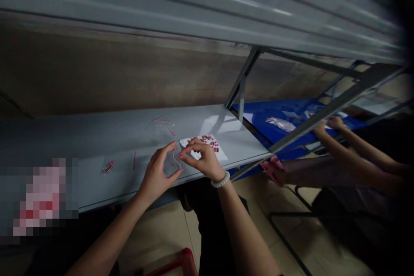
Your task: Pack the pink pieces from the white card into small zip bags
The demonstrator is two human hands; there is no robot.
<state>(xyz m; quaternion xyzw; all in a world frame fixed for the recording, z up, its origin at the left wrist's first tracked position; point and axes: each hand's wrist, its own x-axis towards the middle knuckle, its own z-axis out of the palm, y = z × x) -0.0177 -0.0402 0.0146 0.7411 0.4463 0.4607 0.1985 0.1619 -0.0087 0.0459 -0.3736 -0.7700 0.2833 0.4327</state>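
My left hand (157, 174) and my right hand (200, 159) hover close together above a grey table top (97, 146). A thin pink cord (176, 159) curves between them, and the fingertips of both hands appear to pinch it. Just beyond my right hand lies a white sheet (189, 142) scattered with small red-pink beads (210, 143). A white beaded bracelet (220, 180) circles my right wrist. To the left of my hands lie a short pink stick (133, 160) and a small packet (108, 167).
Clear plastic bags with pink strips (163, 123) lie behind my hands. Grey metal shelving (246, 77) stands over the table. To the right, a co-worker's hands (328, 124) reach over a blue surface (274, 114). A red stool (176, 265) stands on the tiled floor below.
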